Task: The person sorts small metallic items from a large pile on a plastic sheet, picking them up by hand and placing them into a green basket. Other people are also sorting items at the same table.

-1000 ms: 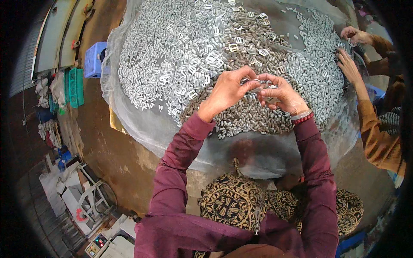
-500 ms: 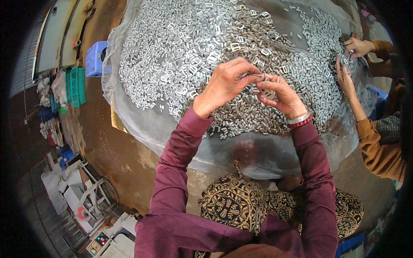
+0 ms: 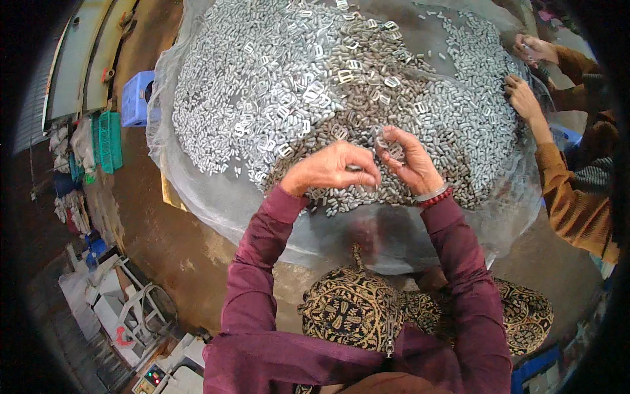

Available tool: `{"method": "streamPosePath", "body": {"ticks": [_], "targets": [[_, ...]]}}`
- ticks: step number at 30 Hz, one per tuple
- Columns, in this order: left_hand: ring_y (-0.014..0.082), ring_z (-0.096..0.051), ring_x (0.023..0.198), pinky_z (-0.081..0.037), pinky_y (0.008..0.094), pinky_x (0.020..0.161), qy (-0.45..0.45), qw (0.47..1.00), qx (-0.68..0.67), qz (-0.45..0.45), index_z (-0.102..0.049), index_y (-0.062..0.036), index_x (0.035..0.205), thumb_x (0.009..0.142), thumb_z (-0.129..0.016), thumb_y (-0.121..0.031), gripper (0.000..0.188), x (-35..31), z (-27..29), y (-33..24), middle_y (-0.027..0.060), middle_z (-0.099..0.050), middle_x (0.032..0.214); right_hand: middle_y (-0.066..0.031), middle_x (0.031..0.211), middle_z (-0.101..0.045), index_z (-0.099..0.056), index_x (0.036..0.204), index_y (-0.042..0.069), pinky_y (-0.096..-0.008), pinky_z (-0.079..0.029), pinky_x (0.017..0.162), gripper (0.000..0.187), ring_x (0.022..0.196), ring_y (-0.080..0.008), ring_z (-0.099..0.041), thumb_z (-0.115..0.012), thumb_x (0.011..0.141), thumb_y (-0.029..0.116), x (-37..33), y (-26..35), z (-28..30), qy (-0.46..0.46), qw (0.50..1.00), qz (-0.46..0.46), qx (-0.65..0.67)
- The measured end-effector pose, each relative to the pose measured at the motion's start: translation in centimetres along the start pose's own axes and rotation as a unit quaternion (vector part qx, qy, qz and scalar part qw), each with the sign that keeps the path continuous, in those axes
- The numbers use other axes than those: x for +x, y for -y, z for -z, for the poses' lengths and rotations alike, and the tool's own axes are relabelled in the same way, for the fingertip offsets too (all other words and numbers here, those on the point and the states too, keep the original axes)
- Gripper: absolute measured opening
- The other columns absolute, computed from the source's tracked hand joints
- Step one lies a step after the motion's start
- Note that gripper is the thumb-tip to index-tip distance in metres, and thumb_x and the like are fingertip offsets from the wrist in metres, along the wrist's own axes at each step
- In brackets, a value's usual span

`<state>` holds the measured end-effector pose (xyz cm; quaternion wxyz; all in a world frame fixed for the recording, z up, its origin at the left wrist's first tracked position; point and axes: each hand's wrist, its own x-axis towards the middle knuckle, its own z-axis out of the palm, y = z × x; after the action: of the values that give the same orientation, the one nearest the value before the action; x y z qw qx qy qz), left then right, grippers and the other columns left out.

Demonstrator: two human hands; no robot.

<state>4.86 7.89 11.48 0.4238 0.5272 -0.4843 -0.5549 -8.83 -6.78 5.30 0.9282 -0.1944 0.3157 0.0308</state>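
Note:
My right hand (image 3: 417,163) is above the heap with its fingers closed round several pale metal slide buckles (image 3: 395,152). To the left of it, apart from it, my left hand (image 3: 333,167) is curled, thumb and fingers drawn together. Something small and greyish shows between them, too small to name. Below both hands lies a wide heap of small grey, capsule-shaped pellets (image 3: 453,111). More slide buckles (image 3: 315,90) are strewn over it, mostly in the middle and left. The pellets near my hands look browner than those at the far left.
A translucent mesh sheet (image 3: 223,220) lies under the heap. At the right edge another person's hands (image 3: 525,98) are over the pellets. A blue crate (image 3: 136,98) and a green basket (image 3: 109,141) stand on the left. Machinery (image 3: 134,308) is at lower left.
My hands have come apart; the left moved down and a little left, while the right keeps the buckles. The other person's hands have separated too. The whole view has shifted slightly.

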Motion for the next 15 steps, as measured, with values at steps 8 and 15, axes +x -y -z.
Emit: {"method": "streamPosePath", "body": {"ticks": [8,15], "targets": [[0.0119,-0.052,0.057,-0.032,0.0181,0.032,-0.210,0.796,-0.564,-0.067,-0.054,-0.0027,0.081,0.092,-0.052,-0.030,0.029,2.9,-0.5,3.2,0.0118,-0.054,0.086,-0.0138,0.089,-0.057,-0.052,0.095,0.004,-0.0212,-0.039,0.037,0.022,0.072,-0.0195,-0.059,-0.054,0.083,0.023,-2.9,9.3,3.3,0.122,0.972,0.194,-0.058],[0.0196,-0.063,0.065,-0.049,0.0325,0.049,-0.295,0.882,0.347,-0.120,-0.070,-0.0103,0.094,0.074,-0.070,-0.014,0.021,12.5,2.8,7.3,0.0093,-0.064,0.080,-0.0063,0.068,-0.061,-0.063,0.093,0.008,-0.0307,-0.044,0.049,0.019,0.063,-0.0185,-0.060,-0.067,0.080,0.022,2.4,11.5,6.1,-0.170,0.688,0.258,-0.657]]}}
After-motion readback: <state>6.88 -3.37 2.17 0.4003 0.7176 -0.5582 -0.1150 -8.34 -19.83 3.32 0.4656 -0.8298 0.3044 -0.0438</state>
